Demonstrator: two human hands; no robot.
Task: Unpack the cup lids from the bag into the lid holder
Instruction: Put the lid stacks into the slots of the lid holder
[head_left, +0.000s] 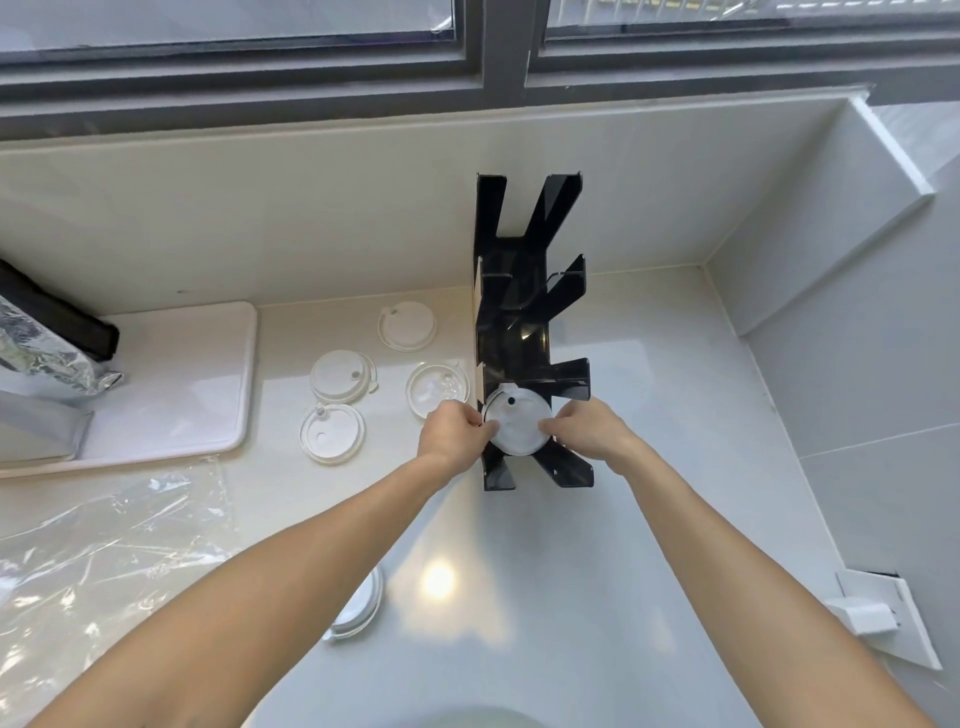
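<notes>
A black lid holder (524, 317) with slanted dividers stands on the white counter against the wall. A white cup lid (517, 423) lies in its nearest compartment, held at the left edge by my left hand (454, 431) and at the right edge by my right hand (584, 431). Several clear lids lie loose on the counter to the left: one (407, 325) near the wall, one (340, 375) beside the mat, one (332, 433) in front of it, one (434, 387) partly behind my left hand. The crumpled clear bag (104, 551) lies at the front left.
A white mat (182, 374) sits at the left with a foil pouch (41, 358) on it. Another lid or lid stack (358, 610) peeks out under my left forearm. A white wall fitting (878, 616) sticks out at the right. Window frame runs above the backsplash.
</notes>
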